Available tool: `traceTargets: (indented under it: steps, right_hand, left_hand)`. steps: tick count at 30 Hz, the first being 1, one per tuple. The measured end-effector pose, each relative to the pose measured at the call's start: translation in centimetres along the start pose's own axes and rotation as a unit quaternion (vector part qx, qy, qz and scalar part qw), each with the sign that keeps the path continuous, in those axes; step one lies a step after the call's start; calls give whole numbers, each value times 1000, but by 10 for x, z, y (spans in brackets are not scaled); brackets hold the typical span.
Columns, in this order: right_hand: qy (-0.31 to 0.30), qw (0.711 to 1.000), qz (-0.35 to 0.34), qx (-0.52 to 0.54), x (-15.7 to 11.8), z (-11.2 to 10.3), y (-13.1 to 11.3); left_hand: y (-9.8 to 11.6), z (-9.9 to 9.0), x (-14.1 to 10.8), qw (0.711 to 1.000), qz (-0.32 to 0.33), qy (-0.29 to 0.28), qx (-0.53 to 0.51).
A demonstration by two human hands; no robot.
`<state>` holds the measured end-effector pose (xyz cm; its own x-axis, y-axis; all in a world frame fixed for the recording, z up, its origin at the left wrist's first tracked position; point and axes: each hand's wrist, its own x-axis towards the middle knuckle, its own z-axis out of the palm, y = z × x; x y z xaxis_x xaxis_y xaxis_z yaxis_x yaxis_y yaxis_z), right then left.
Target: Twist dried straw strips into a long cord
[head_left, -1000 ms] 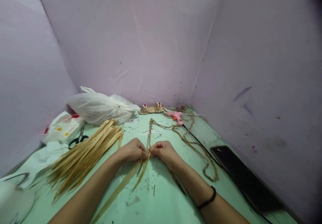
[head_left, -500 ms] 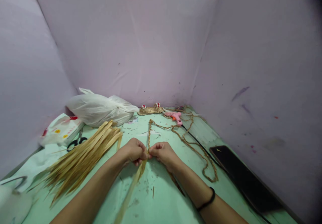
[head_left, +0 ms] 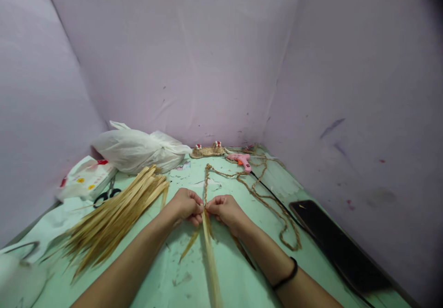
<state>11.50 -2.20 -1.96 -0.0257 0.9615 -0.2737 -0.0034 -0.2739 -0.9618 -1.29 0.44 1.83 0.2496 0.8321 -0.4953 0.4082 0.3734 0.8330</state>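
My left hand [head_left: 187,204] and my right hand [head_left: 224,208] meet knuckle to knuckle over a green table [head_left: 228,275], both pinching the near end of a braided straw cord [head_left: 258,192]. The cord runs away from my fingers, then snakes right in loops across the table. Loose flat straw strips [head_left: 208,239] hang from the braid toward me, one long strip lying straight down the middle between my forearms. A black band circles my right wrist.
A pile of flat straw strips [head_left: 114,213] lies left, with black scissors [head_left: 105,194], a white packet [head_left: 86,179] and a white plastic bag [head_left: 134,150] behind. A pink glue gun [head_left: 241,159] and woven piece [head_left: 208,150] sit at the back. A dark phone [head_left: 332,243] lies right. Lilac walls enclose the table.
The long loose strip has swung from lower left to straight down the middle between my forearms. My hands stay pinched together on the braid's end.
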Motion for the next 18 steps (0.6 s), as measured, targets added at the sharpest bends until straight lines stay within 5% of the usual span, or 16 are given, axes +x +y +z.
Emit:
traceTargets:
  steps: [12,18]
  right_hand:
    - [-35,999,20,22,1,-4,1]
    - [-66,996,19,49,-4,-6,-8]
  left_hand:
    - [-8,1,7,996,42,47,62]
    - [-6,4,2,997,22,-51,-55]
